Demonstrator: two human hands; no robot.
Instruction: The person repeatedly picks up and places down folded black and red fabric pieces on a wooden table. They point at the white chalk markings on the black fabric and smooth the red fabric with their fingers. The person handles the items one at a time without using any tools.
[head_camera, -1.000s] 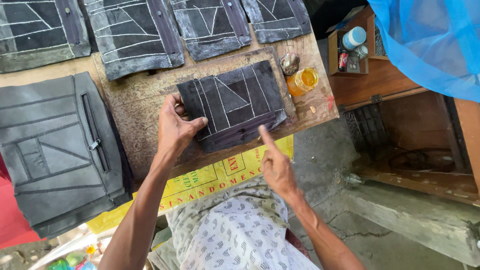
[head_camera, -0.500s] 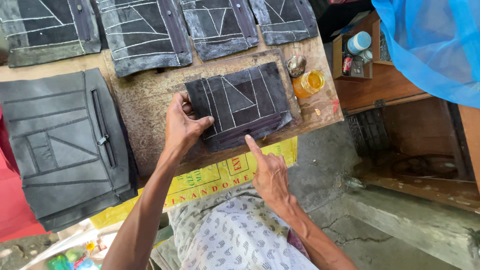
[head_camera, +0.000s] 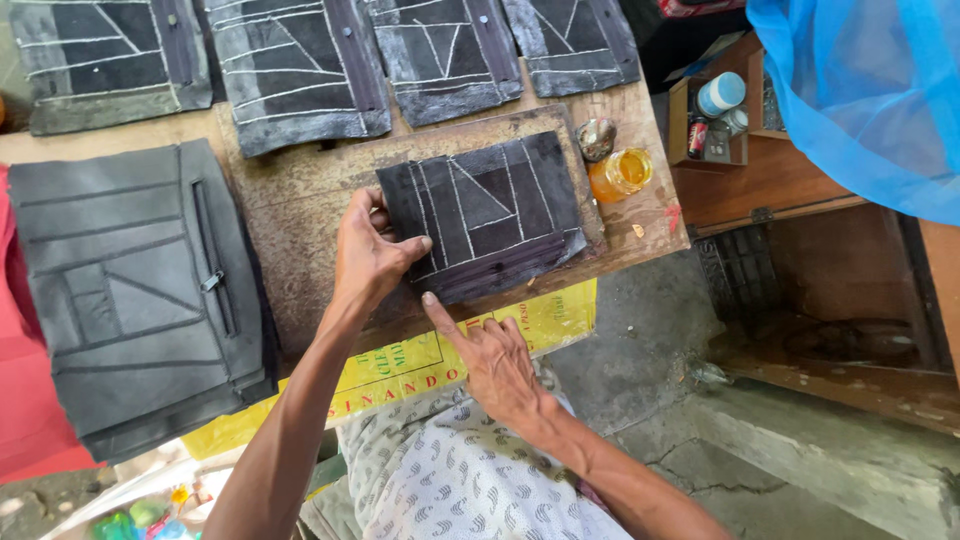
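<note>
While the left hand (head_camera: 368, 255) presses the dark panel (head_camera: 487, 213), the right hand (head_camera: 490, 355) rests spread, forefinger pointing.

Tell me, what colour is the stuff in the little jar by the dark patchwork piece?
Orange-yellow; the jar shows clearly in the head view.

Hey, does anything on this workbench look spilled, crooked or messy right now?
Yes. The dark stitched panel under the left hand lies slightly askew on the worn wooden board. Yellowish and red smears stain the board beside the jar of amber liquid.
</note>
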